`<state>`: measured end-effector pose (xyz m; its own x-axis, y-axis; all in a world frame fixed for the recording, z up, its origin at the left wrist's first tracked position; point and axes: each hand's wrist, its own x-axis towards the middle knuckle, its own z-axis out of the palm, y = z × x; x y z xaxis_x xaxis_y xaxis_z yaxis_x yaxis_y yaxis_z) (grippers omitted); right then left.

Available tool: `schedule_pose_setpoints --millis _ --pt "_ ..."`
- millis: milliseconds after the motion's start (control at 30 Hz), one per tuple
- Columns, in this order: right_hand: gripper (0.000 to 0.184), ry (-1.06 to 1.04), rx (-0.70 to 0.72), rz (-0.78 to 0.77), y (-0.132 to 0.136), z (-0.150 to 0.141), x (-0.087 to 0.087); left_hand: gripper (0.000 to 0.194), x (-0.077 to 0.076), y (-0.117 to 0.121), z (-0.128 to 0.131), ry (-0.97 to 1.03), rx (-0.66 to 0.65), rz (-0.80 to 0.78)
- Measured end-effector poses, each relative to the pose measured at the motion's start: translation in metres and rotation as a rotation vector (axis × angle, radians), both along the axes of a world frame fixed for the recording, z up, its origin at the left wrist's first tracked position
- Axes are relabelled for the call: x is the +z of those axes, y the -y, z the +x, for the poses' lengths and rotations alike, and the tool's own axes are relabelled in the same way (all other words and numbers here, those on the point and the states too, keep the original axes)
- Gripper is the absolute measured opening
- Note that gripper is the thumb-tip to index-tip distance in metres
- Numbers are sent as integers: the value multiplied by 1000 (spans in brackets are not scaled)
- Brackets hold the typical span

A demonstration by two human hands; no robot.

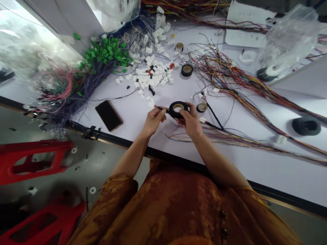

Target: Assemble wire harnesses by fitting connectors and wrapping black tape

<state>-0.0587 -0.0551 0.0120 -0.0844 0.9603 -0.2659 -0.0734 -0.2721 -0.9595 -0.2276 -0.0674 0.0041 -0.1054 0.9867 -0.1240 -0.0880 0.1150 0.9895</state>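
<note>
Your left hand [153, 120] pinches a thin black wire end [160, 109] between thumb and fingers, though the view is too poor to be sure of that wire. Your right hand [189, 121] grips the roll of black electrical tape [178, 109], fingers curled over its rim, with the wire end running to the roll's left side. The roll is held over the white table [255, 166], between your hands.

Just right of the roll lies a small tape roll [201, 107]. Farther up from it stands a second black tape roll [187, 70], beside a heap of white connectors [150, 76]. Up and left of the roll lies a smartphone [108, 115], and beyond that a bundle of green-tagged wires [107, 52]. Multicoloured wires [230, 75] sprawl to its right.
</note>
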Motion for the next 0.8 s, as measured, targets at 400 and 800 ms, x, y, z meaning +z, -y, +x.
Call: schedule_pose_setpoints --millis 400,800 --pt "46 94 89 -45 -17 -2 25 25 45 27 21 -308 -85 308" --pt "56 160 27 134 11 14 24 33 49 28 29 -182 -65 202"
